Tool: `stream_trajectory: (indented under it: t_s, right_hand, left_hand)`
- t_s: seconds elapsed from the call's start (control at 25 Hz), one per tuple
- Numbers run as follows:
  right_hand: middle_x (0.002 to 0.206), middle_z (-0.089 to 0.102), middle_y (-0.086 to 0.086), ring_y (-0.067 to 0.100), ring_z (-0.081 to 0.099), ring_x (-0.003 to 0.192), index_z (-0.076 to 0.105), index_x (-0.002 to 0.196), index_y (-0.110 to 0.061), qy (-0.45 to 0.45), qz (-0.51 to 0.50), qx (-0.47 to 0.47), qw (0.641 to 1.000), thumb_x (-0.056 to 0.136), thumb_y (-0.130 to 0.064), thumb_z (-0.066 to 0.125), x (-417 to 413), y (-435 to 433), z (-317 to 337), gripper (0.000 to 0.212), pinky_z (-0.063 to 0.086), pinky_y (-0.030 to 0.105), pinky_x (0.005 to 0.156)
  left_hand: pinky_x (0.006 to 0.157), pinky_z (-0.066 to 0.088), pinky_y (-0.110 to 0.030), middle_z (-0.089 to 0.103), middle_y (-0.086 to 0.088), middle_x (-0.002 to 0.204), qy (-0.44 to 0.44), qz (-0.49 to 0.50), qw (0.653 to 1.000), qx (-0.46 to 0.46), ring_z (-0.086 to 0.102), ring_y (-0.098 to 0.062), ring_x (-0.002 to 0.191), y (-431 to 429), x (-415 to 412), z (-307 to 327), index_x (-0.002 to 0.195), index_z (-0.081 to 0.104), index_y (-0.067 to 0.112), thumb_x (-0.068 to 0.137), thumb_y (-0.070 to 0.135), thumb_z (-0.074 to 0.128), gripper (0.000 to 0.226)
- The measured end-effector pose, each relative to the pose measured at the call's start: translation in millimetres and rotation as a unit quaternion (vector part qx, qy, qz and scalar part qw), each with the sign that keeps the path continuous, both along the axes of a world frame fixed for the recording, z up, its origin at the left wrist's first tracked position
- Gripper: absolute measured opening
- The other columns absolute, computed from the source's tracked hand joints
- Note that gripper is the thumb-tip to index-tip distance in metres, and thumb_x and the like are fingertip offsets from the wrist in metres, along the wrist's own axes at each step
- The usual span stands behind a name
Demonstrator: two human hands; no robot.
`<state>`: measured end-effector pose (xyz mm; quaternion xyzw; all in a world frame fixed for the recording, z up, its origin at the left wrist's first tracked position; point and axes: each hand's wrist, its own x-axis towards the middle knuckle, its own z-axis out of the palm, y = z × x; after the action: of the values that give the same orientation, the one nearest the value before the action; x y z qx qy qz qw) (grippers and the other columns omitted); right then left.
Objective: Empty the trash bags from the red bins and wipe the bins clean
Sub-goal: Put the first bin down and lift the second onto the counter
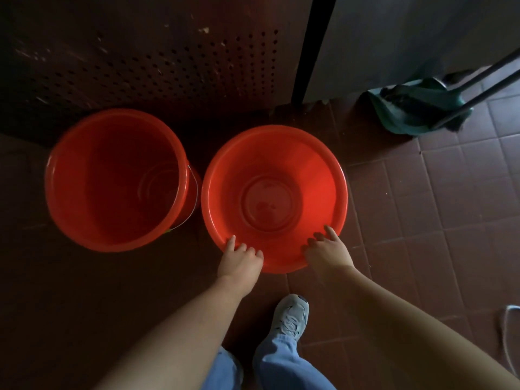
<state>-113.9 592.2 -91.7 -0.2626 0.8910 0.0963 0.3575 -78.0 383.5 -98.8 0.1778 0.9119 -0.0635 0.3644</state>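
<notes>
The left hand (pixel 240 257) and right hand (pixel 327 250) grip the right red bin's (pixel 318 187) near rim, fingers curled over it at 7 and 5 o'clock. It stands on the tiled floor (pixel 422 198), the left red bin (pixel 112 178) just beside it at 9 o'clock, a green mop (pixel 416 111) at 2 o'clock.

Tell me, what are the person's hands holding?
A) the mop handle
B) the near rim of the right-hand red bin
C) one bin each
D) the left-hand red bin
B: the left hand and right hand both grip the near rim of the right-hand bin.
</notes>
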Motion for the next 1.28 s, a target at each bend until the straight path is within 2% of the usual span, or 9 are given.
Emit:
stream_trajectory:
  t_s: [0.12, 0.32, 0.4, 0.52, 0.6, 0.72, 0.92, 1.12, 1.28]
  right_hand:
    - [0.113, 0.069, 0.0, 0.025, 0.056, 0.116, 0.07, 0.112, -0.02, 0.014, 0.009, -0.018, 1.0, 0.094, -0.011, 0.046, -1.1, 2.0, 2.9, 0.031, 0.027, 0.038, 0.115]
    - [0.072, 0.069, 0.001, 0.026, 0.066, 0.074, 0.072, 0.075, -0.016, 0.101, -0.003, -0.086, 0.991, 0.075, -0.004, 0.068, -6.4, 0.8, 47.0, 0.012, 0.052, 0.038, 0.086]
    - [0.075, 0.07, 0.003, 0.027, 0.066, 0.077, 0.071, 0.079, -0.015, 0.115, -0.011, -0.088, 0.989, 0.077, -0.004, 0.066, -9.5, 0.3, 69.3, 0.012, 0.053, 0.038, 0.086]
    - [0.101, 0.068, 0.005, 0.03, 0.064, 0.099, 0.065, 0.106, -0.013, 0.094, -0.005, -0.057, 0.994, 0.09, -0.008, 0.048, -13.0, -0.7, 97.9, 0.024, 0.046, 0.039, 0.098]
    - [0.107, 0.067, 0.006, 0.03, 0.062, 0.104, 0.061, 0.112, -0.012, 0.084, -0.003, -0.053, 0.995, 0.094, -0.007, 0.04, -10.5, -0.9, 122.4, 0.028, 0.045, 0.039, 0.1]
    - [0.103, 0.069, 0.003, 0.028, 0.065, 0.099, 0.065, 0.109, -0.014, 0.1, 0.0, -0.057, 0.993, 0.094, -0.007, 0.045, 0.5, -2.4, 181.0, 0.026, 0.048, 0.037, 0.095]
    - [0.112, 0.065, 0.003, 0.028, 0.06, 0.109, 0.058, 0.114, -0.016, 0.09, -0.014, -0.044, 0.995, 0.096, -0.013, 0.043, 2.6, -14.0, 325.4, 0.025, 0.043, 0.038, 0.098]
    - [0.114, 0.066, -0.001, 0.024, 0.061, 0.111, 0.057, 0.114, -0.019, 0.157, -0.032, -0.037, 0.986, 0.098, -0.015, 0.044, 2.6, -41.8, 481.0, 0.021, 0.044, 0.035, 0.098]
    - [0.117, 0.064, -0.001, 0.025, 0.061, 0.114, 0.057, 0.116, -0.02, 0.184, -0.054, -0.041, 0.981, 0.093, -0.02, 0.053, 12.0, -78.6, 586.3, 0.024, 0.046, 0.037, 0.093]
  left_hand:
    - [0.116, 0.026, -0.047, 0.063, -0.003, 0.129, 0.02, -0.017, 0.999, 0.03, 0.054, -0.026, 0.125, -4.7, -0.6, 4.9, 0.134, 0.053, 0.014, 0.093, 0.008, 0.054, 0.042]
    - [0.106, 0.039, -0.045, 0.068, -0.007, 0.111, 0.113, -0.02, 0.991, 0.063, 0.06, -0.031, 0.108, -12.0, -13.2, 45.9, 0.122, 0.06, 0.012, 0.089, 0.006, 0.052, 0.034]
    - [0.098, 0.045, -0.044, 0.07, -0.006, 0.103, 0.135, -0.026, 0.987, 0.085, 0.063, -0.03, 0.101, -13.1, -19.4, 68.0, 0.117, 0.064, 0.011, 0.089, 0.006, 0.054, 0.03]
    - [0.087, 0.053, -0.04, 0.071, -0.003, 0.092, 0.158, -0.035, 0.981, 0.11, 0.067, -0.026, 0.088, -18.2, -22.8, 99.0, 0.109, 0.068, 0.012, 0.081, 0.005, 0.066, 0.03]
    - [0.09, 0.051, -0.04, 0.069, -0.005, 0.098, 0.141, -0.035, 0.981, 0.127, 0.066, -0.027, 0.094, -23.1, -19.0, 120.1, 0.116, 0.063, 0.01, 0.082, 0.002, 0.062, 0.035]
    - [0.094, 0.047, -0.041, 0.067, -0.007, 0.107, 0.125, -0.053, 0.983, 0.125, 0.064, -0.03, 0.102, -28.6, -11.5, 172.4, 0.12, 0.057, 0.009, 0.086, 0.002, 0.049, 0.036]
    - [0.097, 0.041, -0.041, 0.064, -0.009, 0.117, 0.133, -0.079, 0.982, 0.113, 0.059, -0.031, 0.111, -37.8, -20.6, 310.7, 0.125, 0.05, 0.011, 0.092, 0.004, 0.044, 0.034]
    - [0.092, 0.041, -0.039, 0.063, -0.005, 0.114, 0.192, -0.089, 0.97, 0.121, 0.06, -0.028, 0.107, -67.2, -27.4, 463.1, 0.12, 0.051, 0.013, 0.088, 0.001, 0.046, 0.035]
    - [0.092, 0.041, -0.039, 0.062, -0.004, 0.112, 0.259, -0.106, 0.953, 0.12, 0.06, -0.027, 0.105, -103.9, -21.3, 566.2, 0.119, 0.05, 0.014, 0.089, -0.001, 0.043, 0.035]
